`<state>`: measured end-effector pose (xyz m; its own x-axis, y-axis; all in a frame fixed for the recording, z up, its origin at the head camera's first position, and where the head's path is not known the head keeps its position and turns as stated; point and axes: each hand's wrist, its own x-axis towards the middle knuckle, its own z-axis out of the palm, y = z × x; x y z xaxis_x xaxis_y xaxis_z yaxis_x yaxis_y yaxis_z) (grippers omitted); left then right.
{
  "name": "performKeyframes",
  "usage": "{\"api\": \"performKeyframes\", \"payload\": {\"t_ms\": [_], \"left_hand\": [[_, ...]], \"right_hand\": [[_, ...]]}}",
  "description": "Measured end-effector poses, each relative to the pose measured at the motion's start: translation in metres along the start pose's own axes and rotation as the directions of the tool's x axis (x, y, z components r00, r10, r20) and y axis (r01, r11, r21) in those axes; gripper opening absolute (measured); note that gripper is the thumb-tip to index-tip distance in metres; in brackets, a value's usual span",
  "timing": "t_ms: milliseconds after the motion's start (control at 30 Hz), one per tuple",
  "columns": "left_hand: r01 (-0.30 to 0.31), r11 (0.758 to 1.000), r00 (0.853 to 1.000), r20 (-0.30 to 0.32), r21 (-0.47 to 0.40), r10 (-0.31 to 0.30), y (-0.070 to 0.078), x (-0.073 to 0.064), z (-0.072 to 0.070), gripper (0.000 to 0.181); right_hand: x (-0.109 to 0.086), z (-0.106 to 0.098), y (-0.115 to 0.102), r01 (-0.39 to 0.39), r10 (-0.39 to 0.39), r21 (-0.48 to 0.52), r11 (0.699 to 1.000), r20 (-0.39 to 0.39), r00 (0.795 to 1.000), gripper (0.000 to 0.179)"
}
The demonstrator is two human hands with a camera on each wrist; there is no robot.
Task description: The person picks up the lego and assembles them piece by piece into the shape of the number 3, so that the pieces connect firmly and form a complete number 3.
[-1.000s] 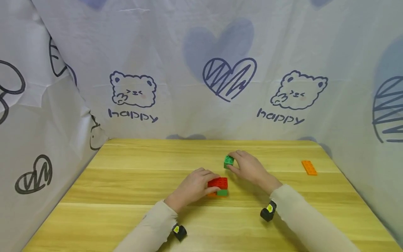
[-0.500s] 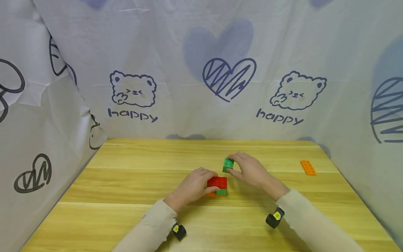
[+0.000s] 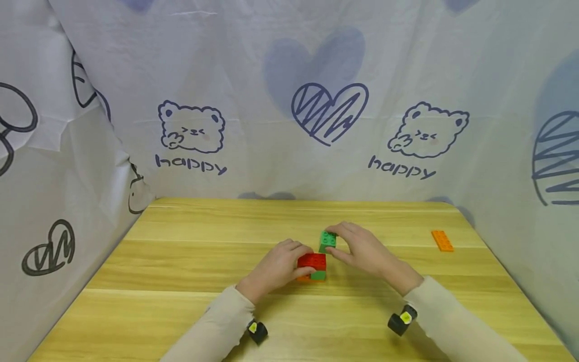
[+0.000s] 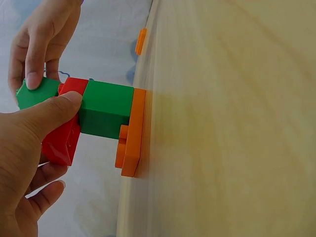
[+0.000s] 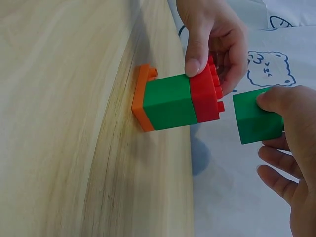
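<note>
On the table stands a small stack of toy building blocks: an orange plate (image 4: 133,143) at the bottom, a green block (image 5: 170,101) on one end of it, and a red block (image 3: 318,260) on top. My left hand (image 3: 279,266) grips the red block from the left, thumb on its near side. A second green block (image 5: 256,118) is pinched between the thumb and fingers of my right hand (image 3: 362,249). In the right wrist view this block hangs just above the red block's studs, with a gap between them.
A loose orange plate (image 3: 442,241) lies on the wooden table (image 3: 181,261) toward the right back. Behind the table hangs a white cloth (image 3: 258,151) printed with hearts and bears, and it continues along both sides.
My right hand has brought the green block nearer to the stack, toward me. The left hand stays on the red block, and the stack has hardly moved.
</note>
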<state>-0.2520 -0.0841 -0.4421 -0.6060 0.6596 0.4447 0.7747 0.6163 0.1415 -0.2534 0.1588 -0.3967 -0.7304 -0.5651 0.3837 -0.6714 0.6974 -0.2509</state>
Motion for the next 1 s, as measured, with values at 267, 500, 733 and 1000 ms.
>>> {"api": "performKeyframes", "payload": {"t_ms": [267, 500, 733, 1000], "left_hand": [[0.001, 1.000, 1.000, -0.003, -0.008, -0.001, 0.000, -0.001, 0.002, 0.039], [0.017, 0.999, 1.000, 0.018, -0.027, -0.016, 0.001, 0.001, 0.000, 0.039], [0.011, 1.000, 1.000, 0.012, -0.026, -0.010, 0.000, 0.001, 0.000, 0.038], [0.014, 0.999, 1.000, 0.019, -0.034, -0.014, 0.001, 0.002, -0.002, 0.039]], "right_hand": [[-0.003, 0.001, -0.004, 0.072, -0.072, 0.026, 0.997, 0.013, 0.997, 0.042], [-0.003, 0.005, -0.007, 0.101, -0.102, 0.031, 0.994, 0.021, 0.995, 0.040], [-0.002, 0.004, -0.010, 0.107, -0.109, 0.035, 0.994, 0.053, 0.993, 0.041], [-0.001, 0.004, -0.012, 0.100, -0.103, 0.039, 0.994, 0.074, 0.992, 0.040]]}}
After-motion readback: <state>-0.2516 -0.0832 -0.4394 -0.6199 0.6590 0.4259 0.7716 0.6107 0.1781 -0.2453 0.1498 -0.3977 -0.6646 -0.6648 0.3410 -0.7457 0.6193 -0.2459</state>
